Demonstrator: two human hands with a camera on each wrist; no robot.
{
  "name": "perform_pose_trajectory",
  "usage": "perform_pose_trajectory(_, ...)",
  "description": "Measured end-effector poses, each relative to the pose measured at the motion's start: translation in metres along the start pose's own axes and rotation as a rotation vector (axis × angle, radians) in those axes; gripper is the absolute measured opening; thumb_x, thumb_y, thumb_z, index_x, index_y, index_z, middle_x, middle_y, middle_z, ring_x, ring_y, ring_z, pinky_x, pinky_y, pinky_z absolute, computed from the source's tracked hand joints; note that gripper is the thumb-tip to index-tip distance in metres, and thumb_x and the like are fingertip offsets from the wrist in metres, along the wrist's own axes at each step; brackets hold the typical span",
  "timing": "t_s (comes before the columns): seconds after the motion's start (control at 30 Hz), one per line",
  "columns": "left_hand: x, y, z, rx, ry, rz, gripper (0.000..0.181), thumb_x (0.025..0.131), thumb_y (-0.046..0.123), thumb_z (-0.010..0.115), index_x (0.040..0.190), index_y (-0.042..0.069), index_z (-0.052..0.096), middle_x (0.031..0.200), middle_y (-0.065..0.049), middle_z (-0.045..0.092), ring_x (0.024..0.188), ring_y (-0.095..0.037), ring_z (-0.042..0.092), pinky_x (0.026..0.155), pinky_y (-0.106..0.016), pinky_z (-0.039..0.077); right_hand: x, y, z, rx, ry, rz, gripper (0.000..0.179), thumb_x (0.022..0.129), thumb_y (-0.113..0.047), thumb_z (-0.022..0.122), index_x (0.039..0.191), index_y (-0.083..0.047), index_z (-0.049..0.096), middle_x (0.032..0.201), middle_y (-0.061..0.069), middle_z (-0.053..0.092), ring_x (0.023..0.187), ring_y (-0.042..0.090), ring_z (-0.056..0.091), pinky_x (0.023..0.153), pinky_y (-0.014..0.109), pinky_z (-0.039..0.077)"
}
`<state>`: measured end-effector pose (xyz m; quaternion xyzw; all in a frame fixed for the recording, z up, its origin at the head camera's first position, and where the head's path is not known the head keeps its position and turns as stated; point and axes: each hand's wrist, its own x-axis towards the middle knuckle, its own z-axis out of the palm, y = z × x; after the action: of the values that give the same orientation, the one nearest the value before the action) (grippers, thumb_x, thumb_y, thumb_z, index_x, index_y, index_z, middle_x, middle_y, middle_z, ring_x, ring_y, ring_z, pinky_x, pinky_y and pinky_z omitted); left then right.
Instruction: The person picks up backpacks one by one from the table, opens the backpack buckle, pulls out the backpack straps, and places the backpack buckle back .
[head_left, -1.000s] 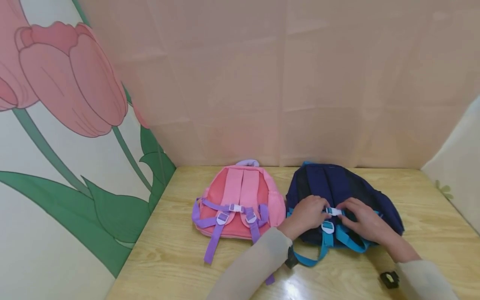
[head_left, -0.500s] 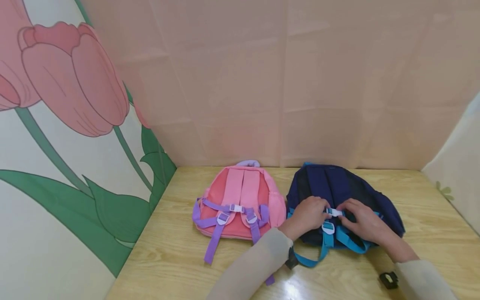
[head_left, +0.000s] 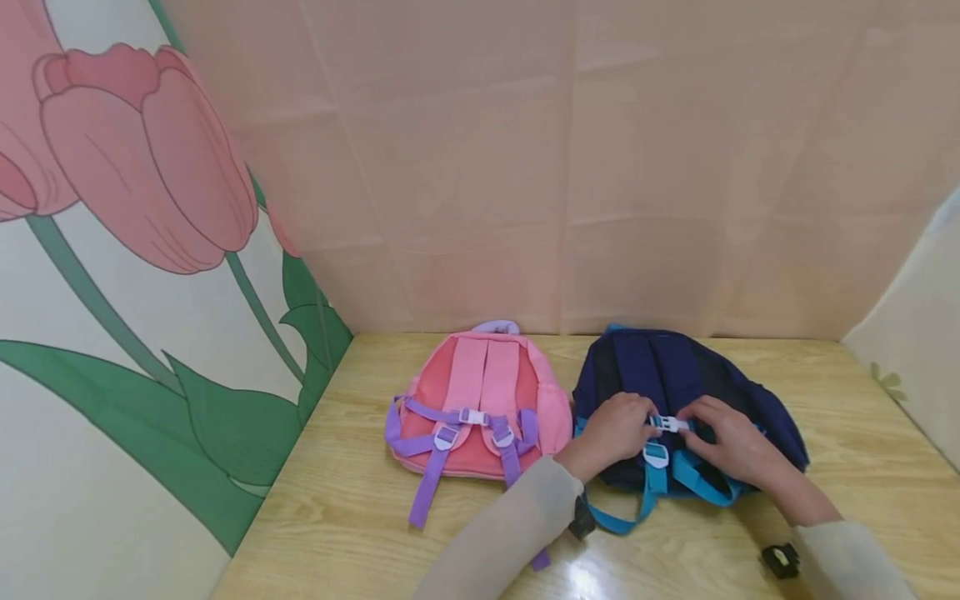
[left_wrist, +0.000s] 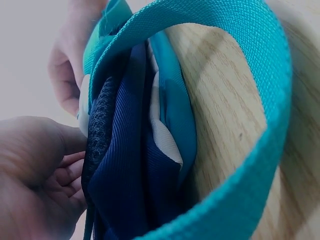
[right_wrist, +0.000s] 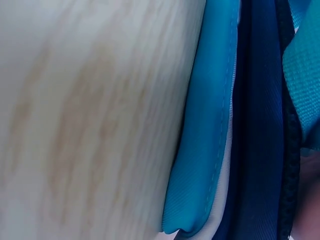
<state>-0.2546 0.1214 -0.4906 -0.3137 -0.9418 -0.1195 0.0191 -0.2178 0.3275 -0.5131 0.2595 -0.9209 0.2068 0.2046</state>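
A dark navy backpack [head_left: 675, 367] lies back panel up on the right of the table in the head view. My left hand [head_left: 617, 427] pinches the left end of its white side-release buckle [head_left: 670, 423]. The right hand [head_left: 726, 435] grips the buckle's other end between thumb and fingers. Slots or prongs show at the buckle's middle; whether the halves are fully joined I cannot tell. Blue straps [head_left: 701, 479] hang below, one with a white strap adjuster [head_left: 656, 454]. In the left wrist view a teal strap [left_wrist: 277, 100] loops beside the bag; the buckle is mostly hidden there.
A pink backpack [head_left: 495, 358] with purple straps lies to the left, its white buckle [head_left: 472, 417] joined across the front. The wooden table [head_left: 322, 517] meets a beige cloth [head_left: 562, 167] behind. A tulip-print panel [head_left: 150, 208] stands at the left.
My right hand has shifted slightly to the right, and more of the white buckle shows between the hands. The left hand and both backpacks have stayed in place.
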Motion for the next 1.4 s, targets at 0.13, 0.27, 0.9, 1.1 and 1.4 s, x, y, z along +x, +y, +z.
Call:
perform_pose_trajectory(0.13, -0.001, -0.001, 0.000, -0.024, -0.006, -0.017, 0.019, 0.096, 0.041, 0.068, 0.111, 0.029, 0.071, 0.101, 0.016, 0.065, 0.094, -0.002, 0.056, 0.085, -0.013, 0.043, 0.001, -0.001, -0.001, 0.015, -0.012, 0.027, 0.023, 0.078, -0.004, 0.083, 0.096, -0.012, 0.071, 0.096, -0.004, 0.064, 0.083, 0.011, 0.058, 0.072, 0.028, 0.053)
perform_pose_trajectory(0.27, -0.002, -0.002, -0.001, -0.038, 0.001, -0.023, 0.020, 0.096, 0.041, 0.068, 0.112, 0.029, 0.071, 0.102, 0.016, 0.066, 0.096, -0.002, 0.057, 0.086, -0.012, 0.043, 0.001, 0.000, -0.005, 0.023, -0.035, 0.065, 0.022, 0.080, -0.005, 0.082, 0.097, -0.012, 0.071, 0.097, -0.003, 0.064, 0.081, 0.010, 0.055, 0.070, 0.028, 0.051)
perform_pose_trajectory(0.9, -0.006, -0.005, -0.005, -0.144, 0.012, -0.025, 0.022, 0.097, 0.039, 0.068, 0.116, 0.028, 0.068, 0.101, 0.016, 0.067, 0.092, -0.001, 0.056, 0.080, -0.012, 0.042, -0.002, 0.000, -0.015, 0.027, -0.033, 0.061, 0.023, 0.079, -0.005, 0.084, 0.100, -0.009, 0.074, 0.095, -0.002, 0.063, 0.077, 0.008, 0.050, 0.063, 0.026, 0.044)
perform_pose_trajectory(1.1, -0.009, -0.009, -0.003, -0.197, 0.013, -0.019, 0.021, 0.098, 0.037, 0.068, 0.115, 0.025, 0.068, 0.096, 0.014, 0.065, 0.090, -0.002, 0.054, 0.077, -0.012, 0.041, -0.004, -0.001, -0.013, 0.043, -0.030, 0.057, 0.024, 0.079, -0.006, 0.084, 0.101, -0.008, 0.075, 0.094, -0.002, 0.063, 0.077, 0.007, 0.051, 0.063, 0.026, 0.046)
perform_pose_trajectory(1.4, -0.011, -0.012, -0.010, -0.216, 0.018, 0.013, 0.022, 0.098, 0.036, 0.067, 0.116, 0.024, 0.067, 0.095, 0.013, 0.063, 0.092, -0.002, 0.053, 0.077, -0.011, 0.039, 0.000, -0.007, -0.017, 0.055, -0.005, 0.075, 0.023, 0.082, -0.008, 0.083, 0.103, -0.009, 0.076, 0.096, -0.001, 0.064, 0.078, 0.010, 0.053, 0.065, 0.027, 0.047)
